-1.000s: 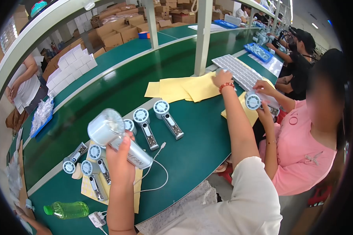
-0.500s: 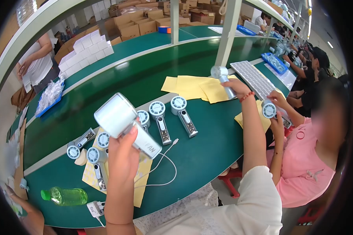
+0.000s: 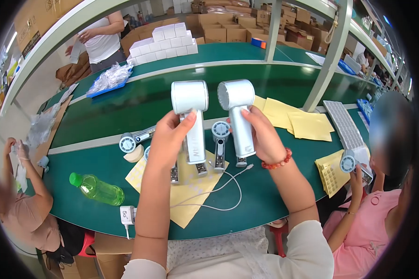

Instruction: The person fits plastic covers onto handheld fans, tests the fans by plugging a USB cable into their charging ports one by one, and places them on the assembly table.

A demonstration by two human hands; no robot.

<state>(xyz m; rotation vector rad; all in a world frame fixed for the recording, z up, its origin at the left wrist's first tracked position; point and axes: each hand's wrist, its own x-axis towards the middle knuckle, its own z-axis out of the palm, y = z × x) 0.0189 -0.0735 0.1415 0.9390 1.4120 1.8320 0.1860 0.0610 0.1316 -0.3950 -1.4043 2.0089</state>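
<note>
My left hand is closed round the handle of a pale blue handheld fan, held upright with its round head on top. My right hand grips a second handheld fan by its handle, level with the first and a little apart from it. Below them, several more fans lie on the green bench; one fan shows its grille and an open handle with inner parts. Others are partly hidden behind my hands. Beneath these lies a yellow sheet, crossed by a white cable.
A green bottle and a white charger sit at left. Yellow sheets and a white tray lie at right. A blue tray and white boxes stand farther back. Co-workers sit on both sides.
My right hand has brought its fan leftward from above the yellow sheets, beside the left one. My left hand has turned its fan upright. The view has swung left.
</note>
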